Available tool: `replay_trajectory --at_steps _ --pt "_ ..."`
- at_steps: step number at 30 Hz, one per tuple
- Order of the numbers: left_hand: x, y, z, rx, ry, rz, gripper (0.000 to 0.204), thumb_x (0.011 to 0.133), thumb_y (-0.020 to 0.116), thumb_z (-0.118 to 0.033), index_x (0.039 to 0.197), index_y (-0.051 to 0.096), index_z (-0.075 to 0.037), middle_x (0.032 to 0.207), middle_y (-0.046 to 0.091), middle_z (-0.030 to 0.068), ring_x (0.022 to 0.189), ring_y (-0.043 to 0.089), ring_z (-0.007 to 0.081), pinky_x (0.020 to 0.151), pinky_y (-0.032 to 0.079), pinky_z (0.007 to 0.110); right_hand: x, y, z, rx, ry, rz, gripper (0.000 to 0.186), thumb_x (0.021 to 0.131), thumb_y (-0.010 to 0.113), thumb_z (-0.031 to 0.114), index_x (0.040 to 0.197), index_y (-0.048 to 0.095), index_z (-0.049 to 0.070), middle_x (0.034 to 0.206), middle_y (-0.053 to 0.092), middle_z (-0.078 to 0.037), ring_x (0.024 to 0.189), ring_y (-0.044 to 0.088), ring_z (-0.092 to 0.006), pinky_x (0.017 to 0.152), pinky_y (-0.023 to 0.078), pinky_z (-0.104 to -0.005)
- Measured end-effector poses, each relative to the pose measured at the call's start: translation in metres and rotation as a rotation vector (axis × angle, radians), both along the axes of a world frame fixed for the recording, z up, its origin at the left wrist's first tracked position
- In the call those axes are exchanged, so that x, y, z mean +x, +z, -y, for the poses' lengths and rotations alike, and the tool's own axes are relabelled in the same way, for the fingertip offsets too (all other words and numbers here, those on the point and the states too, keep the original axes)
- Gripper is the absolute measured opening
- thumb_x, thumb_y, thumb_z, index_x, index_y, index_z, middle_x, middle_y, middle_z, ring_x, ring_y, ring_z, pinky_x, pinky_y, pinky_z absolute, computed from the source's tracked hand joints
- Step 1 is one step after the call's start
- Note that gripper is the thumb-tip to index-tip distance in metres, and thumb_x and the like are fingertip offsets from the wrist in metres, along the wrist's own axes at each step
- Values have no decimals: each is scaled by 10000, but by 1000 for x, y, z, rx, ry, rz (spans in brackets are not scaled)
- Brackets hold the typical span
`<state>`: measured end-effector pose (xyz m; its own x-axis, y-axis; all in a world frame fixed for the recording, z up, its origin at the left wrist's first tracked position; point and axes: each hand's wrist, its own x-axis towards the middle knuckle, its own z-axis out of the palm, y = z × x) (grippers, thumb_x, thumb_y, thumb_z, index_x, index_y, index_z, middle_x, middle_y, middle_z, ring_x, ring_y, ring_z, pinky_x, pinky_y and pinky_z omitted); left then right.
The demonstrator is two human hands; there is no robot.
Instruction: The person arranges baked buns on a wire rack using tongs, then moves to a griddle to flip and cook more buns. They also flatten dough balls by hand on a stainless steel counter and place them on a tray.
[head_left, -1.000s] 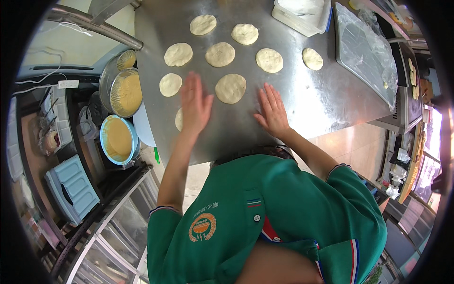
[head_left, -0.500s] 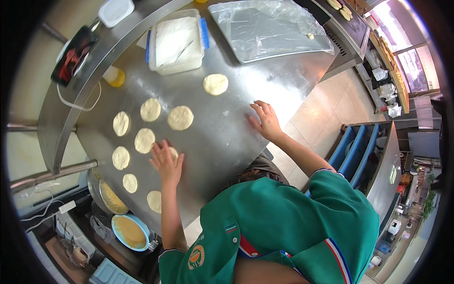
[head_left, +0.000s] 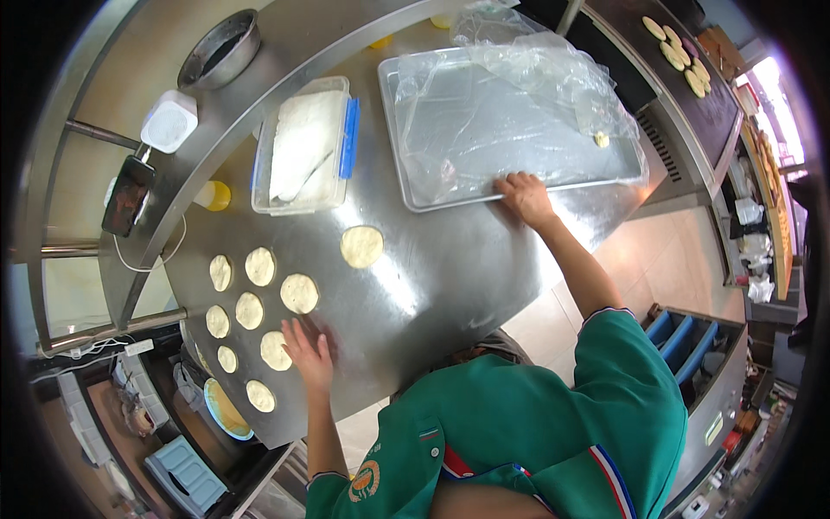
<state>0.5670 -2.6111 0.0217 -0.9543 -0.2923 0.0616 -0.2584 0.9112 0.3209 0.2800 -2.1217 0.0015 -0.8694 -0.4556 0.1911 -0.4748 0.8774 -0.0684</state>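
Observation:
Flat round dough pieces lie in loose rows on the left of the steel table. My left hand is open, fingers spread, at the right edge of one dough round. Farther back, a shallow metal tray holds a crumpled sheet of clear plastic film. My right hand has its fingers curled over the tray's near rim, where the film also lies. The thumb is hidden. A small pale lump of dough sits at the tray's right side.
A clear bin of white flour with blue clips stands left of the tray. On the raised shelf are a metal bowl, a white box-shaped device and a phone. A griddle with flatbreads is at the far right.
My right hand has gone from above the bare table out to the tray's near rim. My left hand has shifted off the dough round to its right edge. The view has shifted.

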Motion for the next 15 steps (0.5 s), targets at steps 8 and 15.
replay_trajectory --at_steps 8,15 --pt "-50 6 -76 11 -82 51 704 907 592 -245 1497 268 -36 1562 215 214 1433 216 412 1136 127 617 -67 29 64 -135 -47 297 425 842 661 325 1192 584 98 1139 608 -152 1033 604 -319 866 497 -442" --pt "-76 15 -96 42 -55 -34 705 905 594 -239 1489 271 -12 1551 215 243 1434 209 419 1137 129 611 -148 30 -130 338 -761 -237 970 751 777 433 1525 245 189 1516 332 -165 1308 407 -366 981 428 -515"
